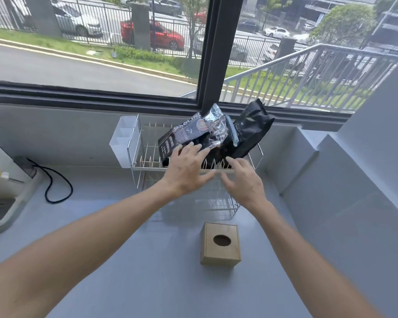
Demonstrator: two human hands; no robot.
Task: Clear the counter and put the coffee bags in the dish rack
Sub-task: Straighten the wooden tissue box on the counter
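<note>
Reaching: both your bare arms stretch forward over the counter (129, 260) toward the dish rack (145, 167).
Left hand: your left hand (189, 172) is palm down with fingers straight and spread, its fingertips lying on the lower edge of the printed coffee bag (182, 135); it curls round nothing.
Right hand: your right hand (245, 182) hovers palm down at the rack's front rail, fingers loosely spread and holding nothing.
Printed bag: it sits in the rack's upper tier, long axis tilted, its foil top (216, 125) pointing up and to the right.
Plain black bag: the second coffee bag (251, 131) stands in the rack's right end, leaning, long axis running from lower left to upper right, top toward the window (202, 51).
Elsewhere: a small wooden box (221, 245) with a round hole stands on the counter in front of the rack; a black cord (55, 182) loops at the left.
</note>
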